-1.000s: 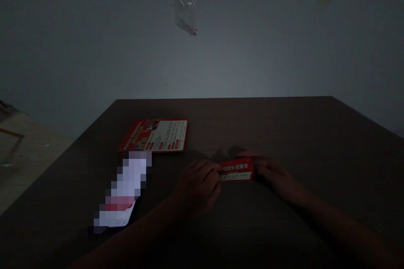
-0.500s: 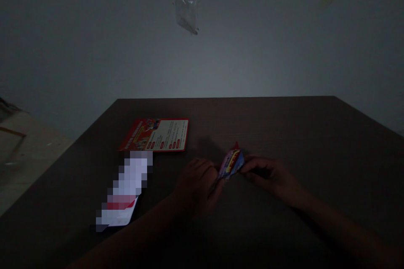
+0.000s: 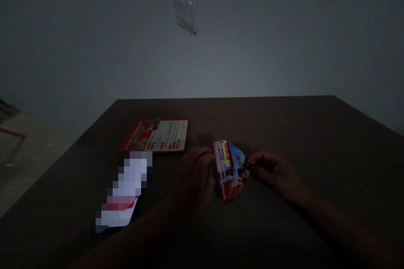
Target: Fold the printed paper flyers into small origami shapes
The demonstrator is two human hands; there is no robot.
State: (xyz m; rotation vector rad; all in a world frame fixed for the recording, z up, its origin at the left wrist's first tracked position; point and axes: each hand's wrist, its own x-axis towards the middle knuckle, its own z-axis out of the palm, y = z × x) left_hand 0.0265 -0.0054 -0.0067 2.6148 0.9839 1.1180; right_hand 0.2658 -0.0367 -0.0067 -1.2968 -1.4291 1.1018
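A thin, colourful printed piece (image 3: pixel 229 168), either folded paper or a flat packet, is held up over the dark table between my two hands. It shows pink, blue and red areas, a yellow patch with lettering, and a figure. At its right edge my right hand (image 3: pixel 277 173) pinches it between thumb and fingers. My left hand (image 3: pixel 194 176) is closed at its left edge, with the fingertips partly hidden in shadow.
On the dark wooden table (image 3: pixel 268 122), a red and white printed card (image 3: pixel 172 135) lies at the left. Nearer me is a lit phone (image 3: pixel 124 214), its screen pixelated. Behind the table rises a grey wall (image 3: pixel 252 50), with clear plastic (image 3: pixel 187 4) at the top.
The printed piece has turned and spread out, so more of its picture side faces me. My right hand has shifted slightly; the card and phone stay put.
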